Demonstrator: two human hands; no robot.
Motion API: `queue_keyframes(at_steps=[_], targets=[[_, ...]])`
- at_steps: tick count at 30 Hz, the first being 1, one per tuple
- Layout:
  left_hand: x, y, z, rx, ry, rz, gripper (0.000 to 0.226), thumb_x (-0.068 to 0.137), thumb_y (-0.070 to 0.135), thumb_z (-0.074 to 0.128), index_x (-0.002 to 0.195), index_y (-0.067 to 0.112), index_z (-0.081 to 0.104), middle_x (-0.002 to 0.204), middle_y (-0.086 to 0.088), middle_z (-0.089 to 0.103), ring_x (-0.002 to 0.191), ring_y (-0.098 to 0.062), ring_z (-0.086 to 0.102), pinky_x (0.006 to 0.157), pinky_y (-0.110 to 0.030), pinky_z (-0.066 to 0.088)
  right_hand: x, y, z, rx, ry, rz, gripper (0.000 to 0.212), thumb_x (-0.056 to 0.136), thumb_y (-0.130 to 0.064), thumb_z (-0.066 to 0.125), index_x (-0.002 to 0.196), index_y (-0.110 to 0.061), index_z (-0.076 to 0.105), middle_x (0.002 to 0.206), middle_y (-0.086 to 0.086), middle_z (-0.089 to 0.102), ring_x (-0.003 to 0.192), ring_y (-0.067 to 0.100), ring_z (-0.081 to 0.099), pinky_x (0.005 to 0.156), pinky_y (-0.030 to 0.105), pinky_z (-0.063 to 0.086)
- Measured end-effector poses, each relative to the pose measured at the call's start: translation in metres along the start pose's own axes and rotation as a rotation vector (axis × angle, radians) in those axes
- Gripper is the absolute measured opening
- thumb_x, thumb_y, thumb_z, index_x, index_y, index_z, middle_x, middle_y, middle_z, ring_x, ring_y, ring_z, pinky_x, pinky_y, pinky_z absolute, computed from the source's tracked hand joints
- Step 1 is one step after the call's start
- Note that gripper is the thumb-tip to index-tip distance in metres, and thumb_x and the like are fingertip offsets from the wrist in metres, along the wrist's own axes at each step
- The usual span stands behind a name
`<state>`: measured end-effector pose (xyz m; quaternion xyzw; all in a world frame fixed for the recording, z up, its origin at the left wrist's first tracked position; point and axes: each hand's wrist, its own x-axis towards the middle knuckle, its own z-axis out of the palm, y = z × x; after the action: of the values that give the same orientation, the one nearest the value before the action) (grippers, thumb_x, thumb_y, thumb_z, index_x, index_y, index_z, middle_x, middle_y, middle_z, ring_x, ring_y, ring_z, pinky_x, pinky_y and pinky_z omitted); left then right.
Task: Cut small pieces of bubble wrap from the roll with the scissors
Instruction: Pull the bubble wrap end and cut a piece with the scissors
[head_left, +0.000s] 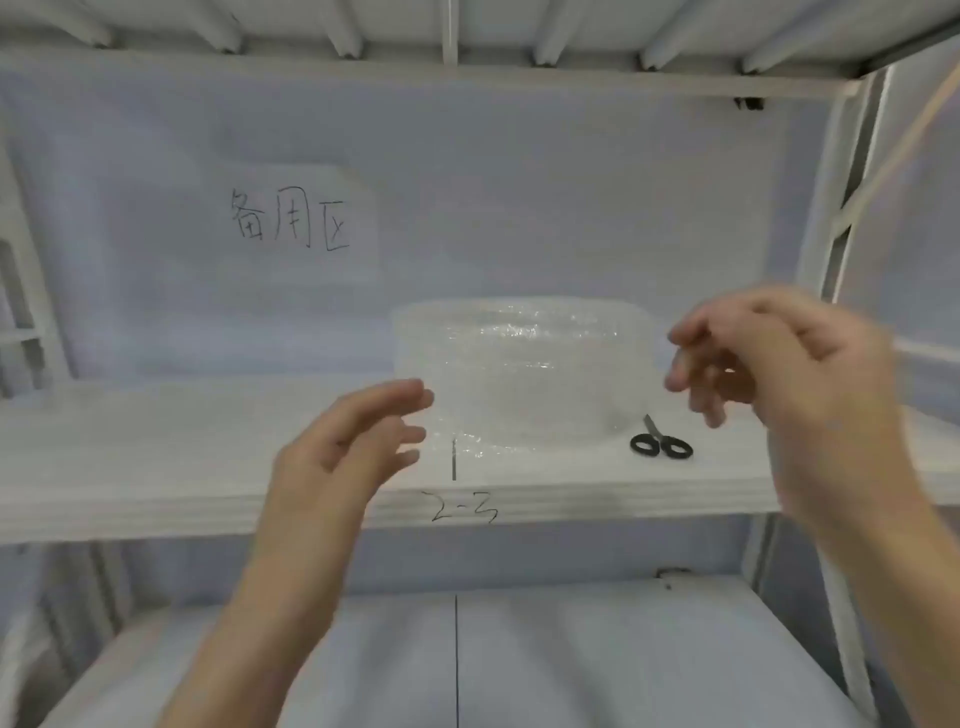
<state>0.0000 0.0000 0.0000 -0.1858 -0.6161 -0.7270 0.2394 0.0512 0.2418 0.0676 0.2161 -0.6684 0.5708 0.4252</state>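
A clear bubble wrap roll (524, 374) stands on the white shelf (182, 447) in the middle of the view. Black-handled scissors (661, 442) lie on the shelf just right of the roll, blades pointing back toward it. My left hand (348, 447) is raised in front of the roll's left side, fingers spread, holding nothing. My right hand (779, 364) hovers to the right of the roll and above the scissors, fingers loosely curled and apart, blurred by motion. Neither hand touches the roll or the scissors.
The shelf's front edge bears the handwritten mark "2-3" (464, 510). A lower shelf (597, 654) lies below. A sheet with handwritten characters (291, 221) hangs on the back wall. White metal frame posts (841, 223) stand at right.
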Motion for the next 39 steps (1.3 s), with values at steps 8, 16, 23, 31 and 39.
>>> queue_keyframes(at_steps=[8,16,23,31,39], targets=[[0.035,-0.051,0.033,0.362,-0.250,-0.205,0.027,0.093,0.028,0.061,0.121,0.029,0.063,0.124,0.016,0.063,0.108,0.004,0.059,0.079,-0.016,0.045,0.012,0.119,-0.029,-0.898,-0.099,0.435,0.014,0.083,-0.021,0.056,0.079,-0.018,0.069,0.082,-0.002,0.069,0.076,0.021,0.063,0.062,0.031,0.047],[0.072,-0.085,0.058,0.467,-0.157,-0.311,0.057,0.089,0.034,0.067,0.139,0.019,0.044,0.131,0.001,0.050,0.109,-0.019,0.056,0.086,-0.028,0.039,0.024,0.165,-0.033,-1.168,-0.235,0.590,0.022,0.083,-0.025,0.059,0.073,-0.010,0.047,0.079,0.007,0.050,0.072,0.029,0.050,0.055,0.029,0.035],[0.082,-0.097,0.059,0.435,-0.109,-0.364,0.054,0.088,0.034,0.069,0.135,0.016,0.047,0.135,-0.006,0.049,0.113,-0.019,0.051,0.083,-0.027,0.039,0.037,0.172,-0.033,-1.226,-0.262,0.622,0.023,0.083,-0.015,0.059,0.067,-0.008,0.045,0.080,0.009,0.046,0.058,0.023,0.043,0.047,0.026,0.029],[0.083,-0.094,0.059,0.469,-0.087,-0.466,0.066,0.089,0.035,0.067,0.143,0.012,0.036,0.119,-0.002,0.054,0.106,-0.018,0.048,0.089,-0.029,0.033,0.048,0.174,-0.043,-1.272,-0.352,0.739,0.014,0.079,-0.020,0.060,0.077,-0.008,0.056,0.070,0.006,0.055,0.052,0.021,0.050,0.046,0.022,0.035],[0.084,-0.099,0.046,0.356,-0.191,-0.372,0.010,0.092,0.020,0.065,0.097,0.015,0.072,0.095,0.001,0.067,0.081,-0.008,0.057,0.073,-0.019,0.043,0.067,0.175,-0.043,-1.294,-0.437,0.868,0.020,0.073,-0.022,0.068,0.070,-0.009,0.053,0.070,0.005,0.056,0.053,0.022,0.052,0.050,0.022,0.039]])
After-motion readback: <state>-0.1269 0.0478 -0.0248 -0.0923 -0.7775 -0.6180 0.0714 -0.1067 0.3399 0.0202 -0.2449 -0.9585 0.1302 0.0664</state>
